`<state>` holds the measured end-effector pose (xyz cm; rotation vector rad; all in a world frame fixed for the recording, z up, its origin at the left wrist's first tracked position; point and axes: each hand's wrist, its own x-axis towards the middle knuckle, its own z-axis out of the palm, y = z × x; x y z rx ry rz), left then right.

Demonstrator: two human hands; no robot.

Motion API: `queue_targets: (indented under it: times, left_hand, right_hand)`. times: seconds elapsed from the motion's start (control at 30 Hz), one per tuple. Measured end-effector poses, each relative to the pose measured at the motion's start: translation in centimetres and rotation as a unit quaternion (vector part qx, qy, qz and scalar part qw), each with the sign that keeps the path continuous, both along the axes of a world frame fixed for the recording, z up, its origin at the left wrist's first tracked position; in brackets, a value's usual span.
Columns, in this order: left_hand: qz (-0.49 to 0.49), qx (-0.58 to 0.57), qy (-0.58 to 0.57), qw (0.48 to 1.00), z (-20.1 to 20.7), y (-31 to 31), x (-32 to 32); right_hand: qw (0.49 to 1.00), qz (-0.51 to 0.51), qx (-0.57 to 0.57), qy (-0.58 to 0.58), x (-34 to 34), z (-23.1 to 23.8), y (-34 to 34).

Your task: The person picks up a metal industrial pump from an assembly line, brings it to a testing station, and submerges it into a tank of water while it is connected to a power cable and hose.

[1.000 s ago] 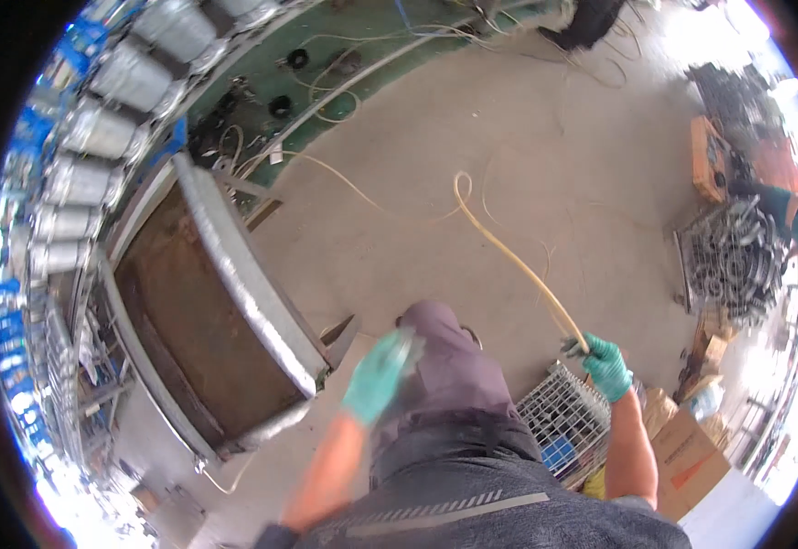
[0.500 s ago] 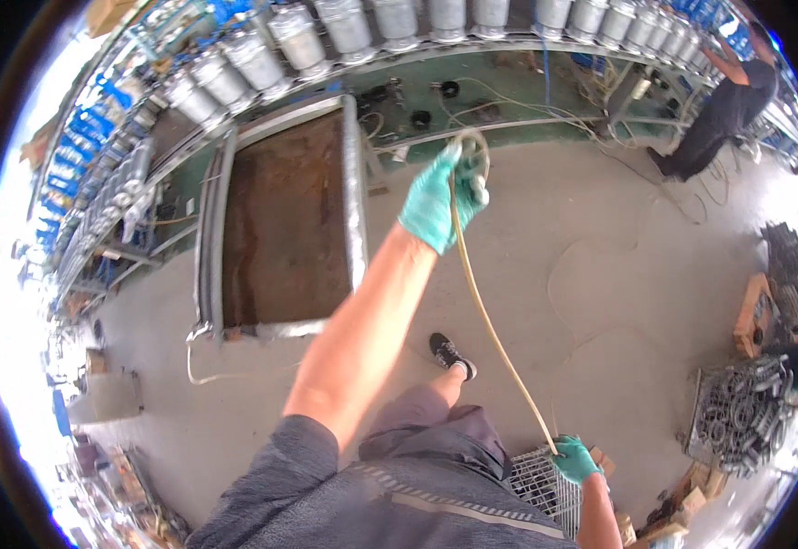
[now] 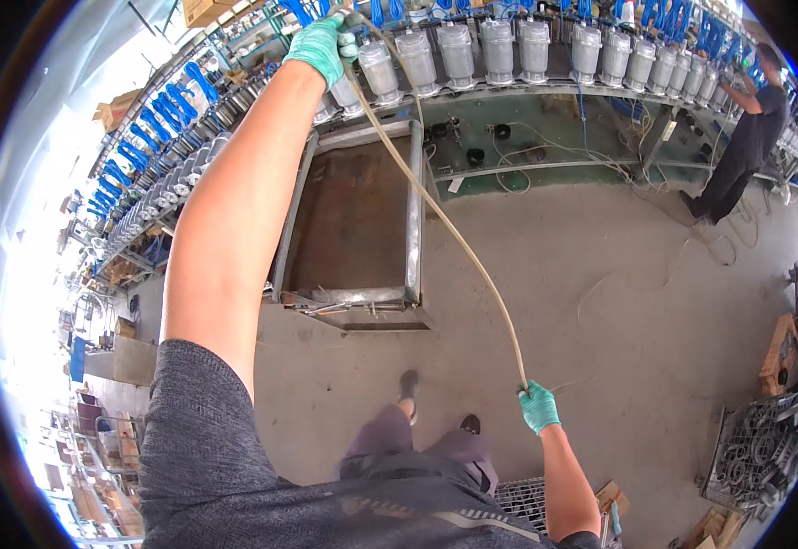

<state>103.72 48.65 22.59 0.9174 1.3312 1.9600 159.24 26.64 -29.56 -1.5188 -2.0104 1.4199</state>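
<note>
A pale yellow hose (image 3: 455,234) runs in a slack curve between my two gloved hands. My left hand (image 3: 318,48), in a green glove, is raised high at the upper left and closed round the hose, close in view to the row of grey metal cylinders (image 3: 457,57). From there another stretch of the hose drops toward the metal-framed cart. Low on the right, my right hand (image 3: 539,408), also green-gloved, grips the other part of the hose. Some of the left fingers are hidden behind the glove's back.
Below the bench of cylinders stands a cart with a metal frame (image 3: 413,215) and a brown surface. Loose hoses (image 3: 591,161) lie on the floor under the bench. A person (image 3: 748,137) works at the right. Wire baskets (image 3: 519,499) sit near my legs and at the right edge.
My left hand has moved up and left with the hose, toward the bench. The right hand has risen slightly, still gripping it. The view has shifted, and the cart appears farther right.
</note>
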Motion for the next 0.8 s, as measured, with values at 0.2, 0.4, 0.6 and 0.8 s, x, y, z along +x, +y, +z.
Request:
queue_targets:
  times: [0.2,0.4,0.6,0.8]
  left_hand:
    - [0.020,-0.054,0.039,0.998,-1.1,-0.7,-0.6]
    - [0.035,-0.097,0.029,0.994,-5.1,4.4,-7.2]
    - [-0.005,-0.114,-0.151,0.982,-12.3,12.6,-19.2]
    - [0.104,-0.097,-0.371,0.918,-24.3,14.7,-31.2]
  right_hand:
    - [0.999,0.018,0.018,0.033,-3.2,6.7,-2.9]
    - [1.000,-0.010,0.010,0.009,-10.7,10.3,-2.2]
    - [0.995,-0.062,0.077,-0.026,-17.8,12.2,-2.5]
    - [0.988,-0.088,0.096,-0.082,-25.6,16.0,-1.3]
